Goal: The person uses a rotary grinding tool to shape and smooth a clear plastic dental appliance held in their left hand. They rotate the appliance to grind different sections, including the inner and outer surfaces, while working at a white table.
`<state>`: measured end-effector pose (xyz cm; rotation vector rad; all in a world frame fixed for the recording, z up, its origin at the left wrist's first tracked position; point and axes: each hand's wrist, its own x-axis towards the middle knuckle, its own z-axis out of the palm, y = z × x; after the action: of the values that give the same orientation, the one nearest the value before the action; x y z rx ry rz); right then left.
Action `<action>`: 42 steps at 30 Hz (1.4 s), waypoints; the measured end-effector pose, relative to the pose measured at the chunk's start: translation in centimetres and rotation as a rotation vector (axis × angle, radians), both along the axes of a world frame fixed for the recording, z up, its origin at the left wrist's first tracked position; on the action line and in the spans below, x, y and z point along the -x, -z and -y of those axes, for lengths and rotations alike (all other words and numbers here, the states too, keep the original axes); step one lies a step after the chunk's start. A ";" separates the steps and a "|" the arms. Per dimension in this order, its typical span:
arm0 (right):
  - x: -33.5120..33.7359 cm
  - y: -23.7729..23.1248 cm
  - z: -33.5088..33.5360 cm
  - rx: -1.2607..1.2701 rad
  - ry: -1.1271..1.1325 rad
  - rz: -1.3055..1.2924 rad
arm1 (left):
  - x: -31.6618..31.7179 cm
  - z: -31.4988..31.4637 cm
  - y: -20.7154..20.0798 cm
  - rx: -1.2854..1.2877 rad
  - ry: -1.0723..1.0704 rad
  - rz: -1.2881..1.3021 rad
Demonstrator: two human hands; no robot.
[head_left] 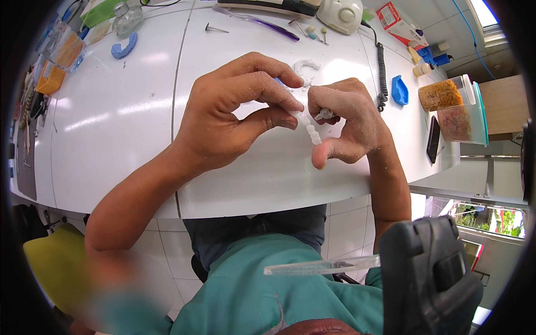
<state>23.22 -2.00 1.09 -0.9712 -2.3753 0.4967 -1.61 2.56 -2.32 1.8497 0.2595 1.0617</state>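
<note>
Between the thumb and fingertips of my left hand (229, 111) is one end of a whitish, translucent dental aligner (314, 134) with tooth-shaped bumps. My right hand (352, 117) is close beside it with curled fingers, and its thumb touches the aligner's lower end. A small clear piece (324, 114) shows in the curled right fingers; whether it belongs to the aligner I cannot tell. Pale dust coats both hands, the right one most. Just beyond the fingers lies a white U-shaped dental arch (307, 70), partly hidden. Something blue (280, 82) peeks out behind my left fingers.
On the white table (123, 139) are a blue dental mould (124, 47), a purple stick-like tool (259, 23), several small burs and a blue tray (400, 90). A coiled cord (382, 72) hangs from a white control unit (339, 15). Tubs (446, 94) and a phone (433, 139) stand right.
</note>
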 end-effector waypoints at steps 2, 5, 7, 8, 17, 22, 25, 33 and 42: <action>0.0 -0.1 0.0 0.001 -0.012 0.025 | 0.0 -0.1 0.1 -0.023 0.001 -0.009; 0.1 -0.1 0.1 0.002 -0.025 0.019 | 0.1 -0.1 0.1 -0.036 -0.003 -0.014; 0.2 -0.1 0.2 0.008 -0.029 0.013 | 0.0 -0.1 0.0 -0.048 -0.002 -0.008; 0.2 -0.1 0.2 0.014 -0.029 0.015 | 0.0 -0.1 0.0 -0.047 0.000 -0.005; 0.4 0.1 0.3 0.015 -0.048 0.008 | 0.0 0.0 0.1 -0.049 0.003 0.009; 0.5 0.1 0.3 0.012 -0.048 0.019 | 0.0 0.0 0.2 -0.041 -0.010 0.004; 0.5 0.0 0.3 0.013 -0.047 0.027 | 0.0 0.0 0.2 -0.029 -0.003 -0.001; 0.6 0.1 0.3 0.005 -0.037 0.003 | 0.0 0.0 0.2 -0.035 -0.007 0.004; 0.6 0.0 0.3 0.005 -0.025 0.034 | 0.0 0.0 0.3 -0.003 0.009 0.004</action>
<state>22.64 -2.35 1.11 -0.9607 -2.4199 0.4996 -1.60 2.53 -2.59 1.8499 0.2473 1.0597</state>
